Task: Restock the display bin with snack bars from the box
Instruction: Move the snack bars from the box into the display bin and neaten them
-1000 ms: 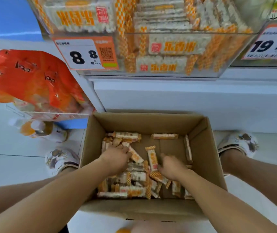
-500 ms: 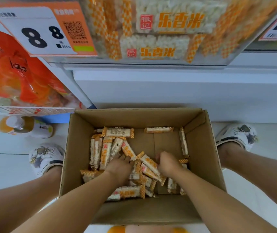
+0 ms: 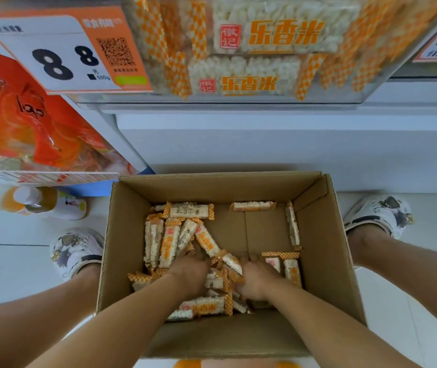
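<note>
An open cardboard box (image 3: 326,243) stands on the floor between my feet. Several orange-and-white snack bars (image 3: 168,241) lie loose on its bottom, mostly at the left and near side. Both hands reach down into the pile. My left hand (image 3: 189,270) has its fingers curled into the bars near the middle. My right hand (image 3: 256,278) is curled over bars just to the right of it. The fingertips of both are hidden among the wrappers. The clear display bin (image 3: 252,49) overhead holds the same bars.
An orange price tag reading 8.8 (image 3: 60,54) hangs on the bin's front left. Red snack bags (image 3: 26,123) sit on a wire shelf at left, two bottles (image 3: 37,203) stand on the floor below. My shoes (image 3: 75,248) flank the box.
The view has dropped closer to the box. Both hands have pulled back toward the near side and drawn closer together, gathering bars between them.
</note>
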